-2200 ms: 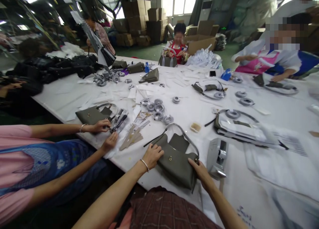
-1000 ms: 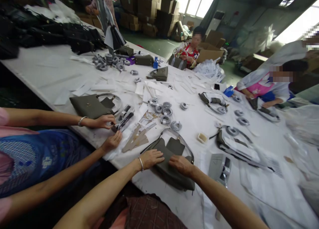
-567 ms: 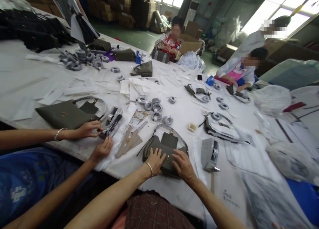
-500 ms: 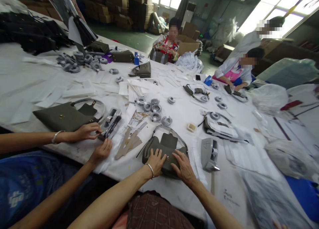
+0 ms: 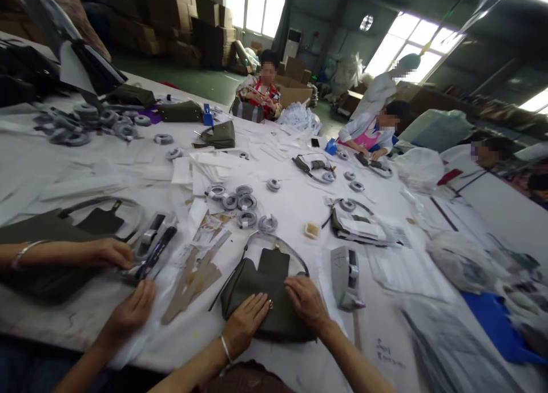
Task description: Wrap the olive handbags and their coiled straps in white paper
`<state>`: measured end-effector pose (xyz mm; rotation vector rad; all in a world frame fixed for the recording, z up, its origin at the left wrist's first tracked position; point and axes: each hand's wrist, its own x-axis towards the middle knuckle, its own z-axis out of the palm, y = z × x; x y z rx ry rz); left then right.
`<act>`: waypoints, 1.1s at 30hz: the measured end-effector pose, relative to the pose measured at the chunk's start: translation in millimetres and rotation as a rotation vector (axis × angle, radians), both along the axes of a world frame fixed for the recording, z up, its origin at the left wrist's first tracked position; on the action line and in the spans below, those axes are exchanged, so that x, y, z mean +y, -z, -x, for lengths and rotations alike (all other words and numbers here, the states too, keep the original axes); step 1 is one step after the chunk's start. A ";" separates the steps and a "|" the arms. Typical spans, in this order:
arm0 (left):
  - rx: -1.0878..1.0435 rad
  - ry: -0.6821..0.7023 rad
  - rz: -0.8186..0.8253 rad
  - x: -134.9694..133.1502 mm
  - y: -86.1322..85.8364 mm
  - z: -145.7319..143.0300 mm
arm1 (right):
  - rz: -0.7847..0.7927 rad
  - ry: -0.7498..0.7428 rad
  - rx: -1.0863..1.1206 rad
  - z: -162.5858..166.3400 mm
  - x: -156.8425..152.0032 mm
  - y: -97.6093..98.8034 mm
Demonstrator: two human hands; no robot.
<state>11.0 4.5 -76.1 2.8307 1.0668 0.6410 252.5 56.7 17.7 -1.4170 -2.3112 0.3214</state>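
An olive-green handbag (image 5: 278,319) lies on the table in front of me, its flap (image 5: 274,267) turned up and its strap (image 5: 295,246) looped behind. My left hand (image 5: 244,324), with a bangle at the wrist, rests flat on the bag's front beside a small gold clasp (image 5: 270,304). On the bag's right side, near the base of the flap, lies my right hand (image 5: 306,302), fingers somewhat bent and touching the surface; no grip on the bag shows. A grey tape dispenser (image 5: 345,276) stands to the right of the bag.
At my left, a co-worker's hands (image 5: 117,284) are by another tape dispenser (image 5: 149,242) and a second handbag (image 5: 103,219). Cardboard strips (image 5: 192,282), grey rolled coils (image 5: 246,202) and a small pale box (image 5: 311,229) lie beyond. Other people sit across the table.
The view has shifted, so the table appears lower and further left. My left hand has slid down the bag's front. My right hand has moved up by the flap, its fingers now more bent.
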 end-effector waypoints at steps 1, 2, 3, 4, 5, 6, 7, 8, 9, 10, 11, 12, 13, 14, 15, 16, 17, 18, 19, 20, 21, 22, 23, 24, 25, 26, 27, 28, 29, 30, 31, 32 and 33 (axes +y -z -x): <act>-0.018 -0.011 0.005 0.3 1.3 0.2 | -0.039 0.073 -0.032 -10.4 20.9 -4.6; -0.033 -0.020 0.017 0.5 2.4 0.2 | -0.072 0.157 -0.079 -22.0 43.4 -7.6; -0.044 -0.028 0.036 0.4 3.5 0.0 | -0.092 0.243 -0.140 -34.3 66.2 -8.2; -0.053 -0.033 0.060 0.1 4.7 -0.3 | -0.092 0.320 -0.212 -46.6 88.3 -6.2; -0.058 -0.029 0.086 -0.5 5.9 -0.5 | -0.071 0.385 -0.292 -58.3 108.7 -1.3; -0.058 -0.021 0.110 -1.3 7.3 -0.7 | -0.031 0.432 -0.374 -69.0 126.5 6.1; -0.052 -0.013 0.132 -2.4 8.5 -0.8 | 0.018 0.457 -0.451 -78.8 141.4 15.5; -0.040 -0.004 0.151 -3.6 9.5 -1.0 | 0.065 0.461 -0.518 -87.5 153.4 26.1; -0.027 0.001 0.164 -4.9 10.2 -1.2 | 0.098 0.445 -0.571 -95.5 162.7 37.1; -0.014 0.001 0.176 -6.1 10.4 -1.5 | 0.109 0.418 -0.605 -103.1 169.9 47.5; 0.000 -0.005 0.188 -7.2 10.0 -1.9 | 0.099 0.393 -0.621 -110.5 175.6 56.6; 0.010 -0.013 0.202 -8.0 9.1 -2.4 | 0.073 0.384 -0.621 -117.6 180.5 63.7; 0.018 -0.018 0.218 -8.5 7.7 -2.9 | 0.040 0.396 -0.606 -124.3 185.0 68.6; 0.025 -0.024 0.236 -8.6 5.9 -3.3 | 0.005 0.429 -0.580 -130.2 189.3 71.2; 0.031 -0.028 0.252 -8.4 3.9 -3.5 | -0.028 0.472 -0.541 -134.5 193.4 71.9; 0.037 -0.026 0.266 -8.0 1.9 -3.6 | -0.061 0.506 -0.490 -136.7 197.1 71.1; 0.041 -0.021 0.275 -7.5 0.1 -3.4 | -0.089 0.514 -0.429 -135.9 200.0 69.4; 0.043 -0.014 0.283 -7.1 -1.5 -3.1 | -0.110 0.489 -0.360 -131.9 201.7 67.7; 0.047 -0.007 0.292 -6.7 -2.8 -2.7 | -0.121 0.441 -0.291 -124.5 201.9 66.6; 0.048 -0.002 0.302 -6.5 -3.8 -2.2 | -0.120 0.380 -0.231 -113.8 200.5 66.6; 0.052 0.002 0.316 -6.5 -4.5 -1.9 | -0.107 0.313 -0.184 -100.5 197.6 68.0; 0.057 0.005 0.332 -6.7 -4.9 -1.6 | -0.086 0.253 -0.153 -85.5 193.4 70.7; 0.064 0.006 0.350 -7.0 -5.1 -1.4 | -0.062 0.204 -0.138 -69.9 188.5 74.6; 0.072 0.011 0.367 -7.3 -5.1 -1.3 | -0.037 0.167 -0.134 -54.9 183.2 79.0; 0.079 0.013 0.380 -7.7 -4.8 -1.1 | -0.015 0.138 -0.134 -41.4 178.2 83.3; 0.085 0.015 0.388 -8.0 -4.4 -0.7 | 0.005 0.120 -0.133 -30.3 173.9 87.1; 0.088 0.015 0.392 -8.2 -3.9 -0.3 | 0.020 0.114 -0.126 -21.9 170.5 89.8; 0.085 0.014 0.389 -8.2 -3.4 0.3 | 0.032 0.118 -0.114 -16.2 168.3 91.2; 0.079 0.012 0.381 -8.0 -2.9 0.8 | 0.042 0.128 -0.100 -12.7 167.4 91.0; 0.072 0.012 0.372 -7.7 -2.4 1.1 | 0.054 0.137 -0.091 -10.9 167.7 89.4; 0.065 0.011 0.365 -7.4 -2.1 0.9 | 0.069 0.143 -0.093 -10.0 169.0 86.5; 0.058 0.011 0.357 -7.3 -2.0 -0.2 | 0.088 0.145 -0.109 -9.2 171.3 82.6; 0.052 0.009 0.350 -7.5 -2.1 -2.2 | 0.111 0.141 -0.139 -8.2 174.1 78.0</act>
